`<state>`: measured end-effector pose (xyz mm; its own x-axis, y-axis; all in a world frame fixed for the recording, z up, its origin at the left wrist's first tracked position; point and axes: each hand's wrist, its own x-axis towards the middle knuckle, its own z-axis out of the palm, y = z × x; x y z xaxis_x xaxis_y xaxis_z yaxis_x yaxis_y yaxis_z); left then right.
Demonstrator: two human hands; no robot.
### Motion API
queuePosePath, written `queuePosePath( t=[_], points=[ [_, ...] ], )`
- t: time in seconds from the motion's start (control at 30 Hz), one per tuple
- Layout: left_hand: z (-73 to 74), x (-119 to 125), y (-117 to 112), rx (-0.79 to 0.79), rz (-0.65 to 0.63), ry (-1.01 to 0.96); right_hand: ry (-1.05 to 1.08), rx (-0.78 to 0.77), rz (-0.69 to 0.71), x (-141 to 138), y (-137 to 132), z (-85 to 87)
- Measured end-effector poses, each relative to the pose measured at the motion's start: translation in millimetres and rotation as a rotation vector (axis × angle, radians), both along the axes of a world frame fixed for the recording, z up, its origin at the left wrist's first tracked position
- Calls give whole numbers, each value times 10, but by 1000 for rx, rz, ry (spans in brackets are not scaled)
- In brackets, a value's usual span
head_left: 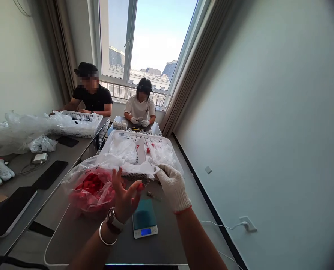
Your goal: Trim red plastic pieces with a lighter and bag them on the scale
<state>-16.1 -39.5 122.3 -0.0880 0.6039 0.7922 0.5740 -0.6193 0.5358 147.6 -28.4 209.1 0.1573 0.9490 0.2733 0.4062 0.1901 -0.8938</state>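
1. A small red piece (140, 186) is pinched between the thumb and forefinger of the bare left hand (125, 198), near the centre of the frame; the other fingers are spread.
2. The pinch is best made light and exact, since the piece is small and a thin, shiny part seems to project from it.
3. White film (146, 168) at the near edge of the white basket (167, 140) is met by the gloved right hand (173, 185); whether its fingers are clamped on the film cannot be told. Feel is probably dulled by the knit, so gentle tugs are advised.
4. At lower centre, a scale (144, 215) with a lit display is set on the worktop (71, 236); contact with wrists or film is best avoided there.
5. A slender item (152, 195) is seen just beyond the scale, where it could be knocked by the right hand.
6. Leftward reach is crowded by a clear bag of red pieces (95, 187); the wristwatch (111, 215) or bracelet (101, 234) could be snagged by its loose plastic.
7. At upper left, a second basket (92, 132) is heaped with clear bags. Two co-workers (92, 98) are seated near the window (161, 41).
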Motion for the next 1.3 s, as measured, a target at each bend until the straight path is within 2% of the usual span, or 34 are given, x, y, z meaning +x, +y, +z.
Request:
queuePosePath(
  t=[0.07,0.17,0.3,0.37,0.5,0.7,0.8,0.87,0.97,1.07,1.13,1.2,1.3],
  points=[
    [119,-12,-35,-23,-128,-65,173,-93,67,23,-126,-87],
    [175,-11,-81,-84,-309,-162,396,-181,130,25,-251,-260],
    [131,-4,-198,-115,-424,-318,409,-155,91,48,-381,-449],
    [110,-27,-271,-157,-427,-283,362,-134,38,81,-461,-490],
    [132,-130,-399,-290,-396,-25,327,-106,-41,147,-653,-492],
    [203,-196,-488,-417,-243,426,444,-174,-1,95,-855,-511],
    [194,-183,-467,-470,-233,553,525,-225,23,55,-873,-590],
    [187,-177,-436,-499,-276,518,536,-231,25,50,-868,-654],
    [206,-162,-397,-518,-382,315,451,-190,-7,54,-862,-713],
    [256,-112,-397,-493,-548,113,325,-146,-17,18,-873,-681],
    [280,-59,-412,-432,-619,74,280,-119,32,-32,-884,-623],
    [283,-4,-419,-374,-598,114,258,-73,96,-75,-890,-568],
    [265,50,-396,-343,-499,158,191,-41,181,-71,-890,-531]
  ],
)
